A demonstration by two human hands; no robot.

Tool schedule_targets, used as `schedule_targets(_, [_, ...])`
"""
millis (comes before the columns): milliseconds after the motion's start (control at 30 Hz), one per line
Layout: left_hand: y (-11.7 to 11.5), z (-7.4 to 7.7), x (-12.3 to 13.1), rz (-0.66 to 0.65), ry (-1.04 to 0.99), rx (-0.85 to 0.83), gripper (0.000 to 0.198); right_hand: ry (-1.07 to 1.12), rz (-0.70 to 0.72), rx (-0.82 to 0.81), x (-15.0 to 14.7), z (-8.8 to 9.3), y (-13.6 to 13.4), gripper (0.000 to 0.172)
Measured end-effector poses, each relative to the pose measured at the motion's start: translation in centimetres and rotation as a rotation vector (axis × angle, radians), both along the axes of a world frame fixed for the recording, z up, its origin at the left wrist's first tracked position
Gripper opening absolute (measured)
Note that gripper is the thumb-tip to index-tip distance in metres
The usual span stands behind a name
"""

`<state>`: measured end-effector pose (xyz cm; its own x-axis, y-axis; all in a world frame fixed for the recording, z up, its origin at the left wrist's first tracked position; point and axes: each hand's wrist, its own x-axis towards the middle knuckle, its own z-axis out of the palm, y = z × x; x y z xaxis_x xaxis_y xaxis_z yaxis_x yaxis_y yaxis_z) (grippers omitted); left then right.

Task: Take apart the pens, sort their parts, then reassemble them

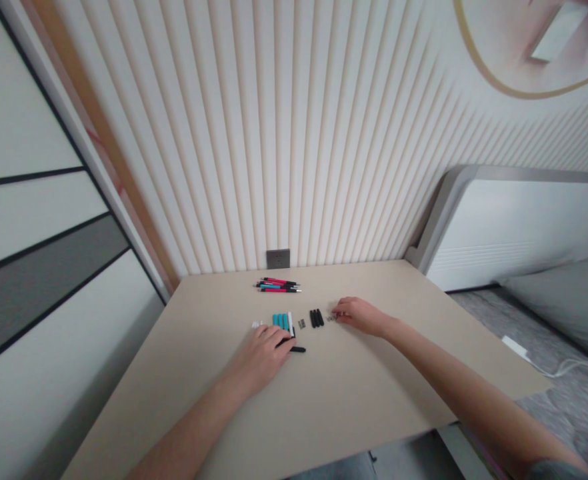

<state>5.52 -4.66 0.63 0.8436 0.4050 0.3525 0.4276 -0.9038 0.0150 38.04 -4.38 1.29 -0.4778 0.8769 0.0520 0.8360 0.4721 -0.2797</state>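
Observation:
My left hand (pixel 263 353) rests on the beige table (pixel 354 400), its fingers curled over a black pen part (pixel 297 349) that sticks out to the right. Just beyond its fingertips lie teal pen barrels (pixel 281 321) and a small white piece (pixel 257 325). My right hand (pixel 358 313) lies further right, fingers pinched at some tiny pieces (pixel 331 318) on the table; what it grips is too small to name. Between the hands sit black pen grips (pixel 316 318) and small grey parts (pixel 302 323). Whole pens in red, teal and black (pixel 278 286) lie near the wall.
A ribbed wall with a grey socket (pixel 278 258) stands behind the table. A wardrobe (pixel 34 267) is at the left. A bed with a grey headboard (pixel 474 200), a pillow and a white cable (pixel 549 365) lies to the right.

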Motion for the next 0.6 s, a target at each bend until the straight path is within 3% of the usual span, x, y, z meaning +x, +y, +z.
schedule_targets(600, [-0.01,-0.51,0.03,-0.001,-0.011,0.047,0.019,0.014,0.001,-0.046,0.22,-0.11,0.41,0.019])
